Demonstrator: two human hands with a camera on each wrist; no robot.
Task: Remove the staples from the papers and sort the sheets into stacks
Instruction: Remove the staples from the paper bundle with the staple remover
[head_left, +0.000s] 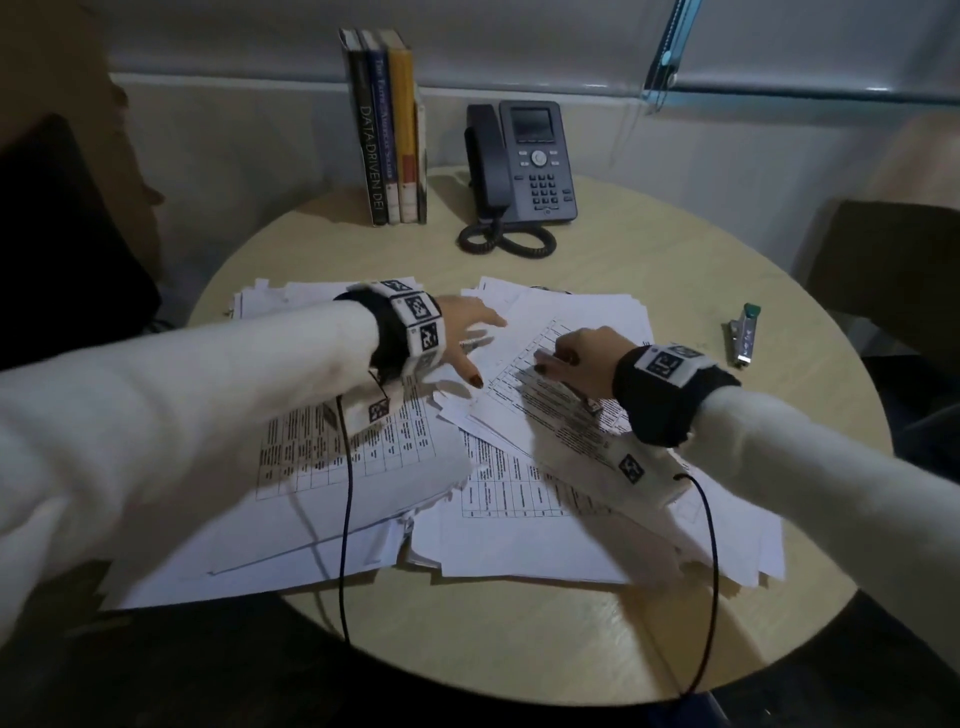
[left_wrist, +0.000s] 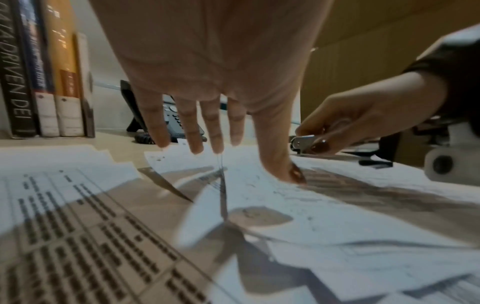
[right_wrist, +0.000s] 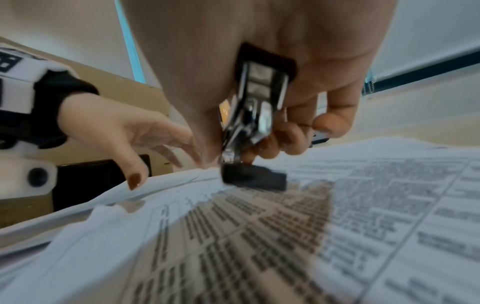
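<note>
Printed sheets with tables lie in loose overlapping piles (head_left: 363, 457) across the round table. My left hand (head_left: 470, 332) is spread flat with straight fingers (left_wrist: 218, 133), pressing the top sheet (head_left: 524, 332) of the middle pile. My right hand (head_left: 571, 358) grips a metal staple remover (right_wrist: 254, 115) with black pads, its tip down on the top printed sheet (right_wrist: 285, 226) just right of the left hand. In the left wrist view the remover's metal end (left_wrist: 302, 142) pokes out of the curled right fingers. No staple is visible.
A stapler (head_left: 745, 335) lies at the right on the table (head_left: 519, 639). Upright books (head_left: 387, 130) and a desk phone (head_left: 524, 166) with a coiled cord stand at the back. Dark chairs flank the table. Cables hang from both wrists.
</note>
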